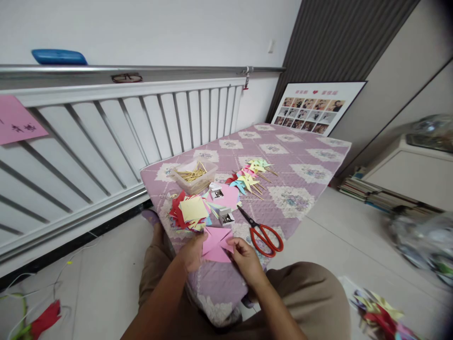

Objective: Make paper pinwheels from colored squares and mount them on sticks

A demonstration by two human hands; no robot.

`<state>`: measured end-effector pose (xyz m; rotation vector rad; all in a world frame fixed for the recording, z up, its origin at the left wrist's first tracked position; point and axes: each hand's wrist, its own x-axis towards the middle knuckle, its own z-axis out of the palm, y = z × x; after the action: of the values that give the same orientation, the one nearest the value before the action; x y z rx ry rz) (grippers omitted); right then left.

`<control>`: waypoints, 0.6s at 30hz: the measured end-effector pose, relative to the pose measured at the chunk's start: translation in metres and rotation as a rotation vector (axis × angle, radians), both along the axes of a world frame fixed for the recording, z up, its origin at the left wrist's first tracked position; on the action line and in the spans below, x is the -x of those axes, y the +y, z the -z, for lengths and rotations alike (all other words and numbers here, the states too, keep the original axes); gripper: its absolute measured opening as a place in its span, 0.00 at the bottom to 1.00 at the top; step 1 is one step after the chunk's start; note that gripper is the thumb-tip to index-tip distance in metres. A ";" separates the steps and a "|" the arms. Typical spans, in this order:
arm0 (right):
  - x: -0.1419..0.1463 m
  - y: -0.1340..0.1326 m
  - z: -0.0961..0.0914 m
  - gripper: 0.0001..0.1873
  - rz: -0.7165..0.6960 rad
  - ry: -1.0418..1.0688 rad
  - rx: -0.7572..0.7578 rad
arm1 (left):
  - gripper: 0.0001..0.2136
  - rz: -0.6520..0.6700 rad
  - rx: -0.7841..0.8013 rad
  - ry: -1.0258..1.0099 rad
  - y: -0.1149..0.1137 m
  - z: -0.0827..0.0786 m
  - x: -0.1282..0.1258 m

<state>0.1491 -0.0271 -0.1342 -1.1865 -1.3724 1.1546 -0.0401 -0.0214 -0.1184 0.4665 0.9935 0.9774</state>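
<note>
Between my two hands is a pink paper square (215, 243) with slits cut in from its corners, held above the near end of the table. My left hand (193, 252) grips its left edge, thumb on top. On the right side, my right hand (244, 257) pinches one cut flap. Red-handled scissors (262, 233) lie to the right with blades pointing away. Just beyond the pink square is a stack of coloured paper squares (193, 210), yellow on top. Two small boxes hold shiny metal bits: the nearer box (226, 217) and the farther box (217, 193).
A clear plastic tub (196, 174) of golden sticks stands behind the paper stack. Several finished paper pinwheels (249, 177) lie farther along the patterned tablecloth (276, 148). A white radiator (141, 127) runs along the left. More pinwheels (382, 316) are on the floor at lower right.
</note>
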 end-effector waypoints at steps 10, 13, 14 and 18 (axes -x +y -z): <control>0.004 -0.001 0.011 0.10 0.194 -0.026 -0.078 | 0.22 -0.046 -0.060 -0.311 -0.014 0.001 -0.006; 0.006 -0.003 0.006 0.11 0.184 -0.050 -0.100 | 0.18 -0.127 -0.073 -0.347 -0.019 0.002 -0.019; 0.006 -0.004 0.004 0.10 0.177 -0.058 -0.107 | 0.16 -0.159 -0.061 -0.353 -0.019 0.002 -0.024; 0.008 -0.007 0.000 0.10 0.140 -0.088 -0.132 | 0.11 -0.275 0.018 -0.316 -0.014 -0.004 -0.037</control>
<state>0.1408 -0.0345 -0.1345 -1.2293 -1.3857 0.9099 -0.0035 -0.0357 -0.1148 0.1527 0.7903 1.2446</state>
